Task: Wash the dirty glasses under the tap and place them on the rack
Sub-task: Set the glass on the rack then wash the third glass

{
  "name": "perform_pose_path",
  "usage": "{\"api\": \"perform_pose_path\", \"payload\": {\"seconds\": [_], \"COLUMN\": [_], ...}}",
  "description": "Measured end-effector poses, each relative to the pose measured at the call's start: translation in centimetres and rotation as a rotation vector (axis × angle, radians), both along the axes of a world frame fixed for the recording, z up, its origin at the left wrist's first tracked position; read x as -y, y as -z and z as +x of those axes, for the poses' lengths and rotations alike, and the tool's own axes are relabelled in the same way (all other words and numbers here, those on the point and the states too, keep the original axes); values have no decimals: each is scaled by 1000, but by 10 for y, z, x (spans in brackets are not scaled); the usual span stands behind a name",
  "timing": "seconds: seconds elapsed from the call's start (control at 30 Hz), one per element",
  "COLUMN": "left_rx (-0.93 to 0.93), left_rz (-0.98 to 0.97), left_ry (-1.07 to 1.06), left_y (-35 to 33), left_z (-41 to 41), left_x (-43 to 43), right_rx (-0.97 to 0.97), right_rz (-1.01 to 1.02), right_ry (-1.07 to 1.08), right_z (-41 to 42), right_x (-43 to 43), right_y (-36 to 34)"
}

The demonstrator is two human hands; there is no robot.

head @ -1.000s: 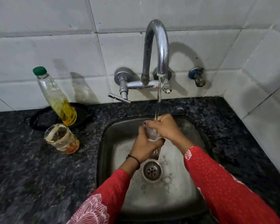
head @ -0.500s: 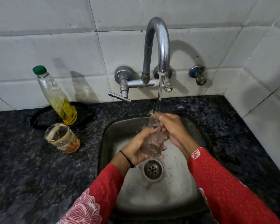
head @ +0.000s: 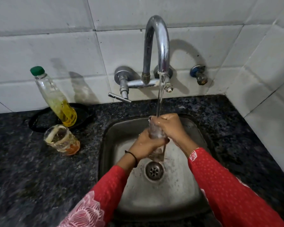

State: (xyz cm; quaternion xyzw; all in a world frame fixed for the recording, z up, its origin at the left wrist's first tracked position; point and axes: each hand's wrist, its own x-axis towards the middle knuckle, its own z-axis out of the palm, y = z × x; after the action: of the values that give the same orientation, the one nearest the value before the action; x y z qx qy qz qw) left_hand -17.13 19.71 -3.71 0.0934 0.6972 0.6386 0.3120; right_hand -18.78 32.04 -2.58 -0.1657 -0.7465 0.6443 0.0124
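Under the tap (head: 156, 51), left hand (head: 146, 147) grips the glass (head: 156, 132); right hand (head: 170, 128) wraps its rim.

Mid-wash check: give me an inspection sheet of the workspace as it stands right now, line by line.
Surface: dark speckled counter around a steel sink, basin wet.
Job's things: clear glass held under the running tap; one dirty glass with orange residue stands on the counter left of the sink; rack not in view.
Clutter: green-capped bottle of yellow liquid, on a black round dish.
Grippers: left hand grips the glass's lower part, right hand wraps its upper part.
Cables: nothing seen.
Surroundings: white tiled wall, a second valve right of the tap.
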Motion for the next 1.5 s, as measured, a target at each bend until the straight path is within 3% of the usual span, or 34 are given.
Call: {"api": "perform_pose_path", "payload": {"seconds": [0.03, 0.1, 0.2, 0.23, 0.27, 0.3, 0.37, 0.4, 0.43, 0.5, 0.6, 0.63, 0.7, 0.8, 0.87, 0.93, 1.0, 1.1, 1.17, 1.23, 1.33, 1.4, 1.5], "left_rx": [-190, -167, 403, 475, 444, 292, -180, -327, -354, -181, 391, 471, 339, -166, -302, -377, -329, -96, -32, -86, -161, -141, 31], "left_rz": [-148, -79, 378, 423, 395, 252, -183, -319, -312, -79, 222, 232, 135, -176, -296, -315, -153, 15, 1, -67, -108, -63, 89], "left_ry": [-49, -49, 31, 39, 11, -22, -47, -83, -110, -74, 37, 61, 56, 3, -125, -229, -198, 9, 73, 53, -17, -52, -107], "left_y": [2, 7, -2, 0, 2, 5, 12, 13, 15, 15, 10, 11, 19, 25, 22, 22, 23, 15, 18, 28, 40, 43, 45], "left_z": [1, 0, 1, -1, -3, -4, -6, -6, -8, -13, -18, -21, -27, -27, -17, -10, -13, -19, -15, -10, -6, -3, 4], "left_x": [-3, -2, 7, 9, 8, 5, -1, -3, -1, 7, 27, 33, 35, 24, 11, 3, 4, 19, 24, 23, 19, 16, 16], "right_rx": [6, -24, 4, -2, -6, -8, 34, 65, 86, 82, 86, 93, 110, 69, 59, 23, -54, -221, -298, -324, -442, -525, -485], "right_rz": [69, 61, -253, -286, -213, -64, 203, 235, 199, 24, -228, -244, -208, -20, -5, 3, 11, 100, 294, 503, 642, 679, 561], "right_ry": [-22, -16, 57, 53, 28, -27, -164, -223, -260, -302, -433, -495, -547, -334, -116, -40, -59, -109, -136, -113, -53, -54, 14], "right_z": [0, 2, 7, 7, 7, 6, 3, 4, 4, 7, 15, 17, 21, 18, 13, 9, 10, 18, 29, 41, 47, 46, 43], "right_x": [0, -1, -2, -2, -2, -1, 0, 0, -2, -9, -26, -30, -29, -11, 3, 7, 3, -7, -7, -3, -2, -2, 0], "right_y": [-1, 0, -3, -4, -4, -4, -4, -5, -5, -8, -10, -9, -4, -1, 0, -2, -4, -6, -3, 1, 9, 16, 23]}}
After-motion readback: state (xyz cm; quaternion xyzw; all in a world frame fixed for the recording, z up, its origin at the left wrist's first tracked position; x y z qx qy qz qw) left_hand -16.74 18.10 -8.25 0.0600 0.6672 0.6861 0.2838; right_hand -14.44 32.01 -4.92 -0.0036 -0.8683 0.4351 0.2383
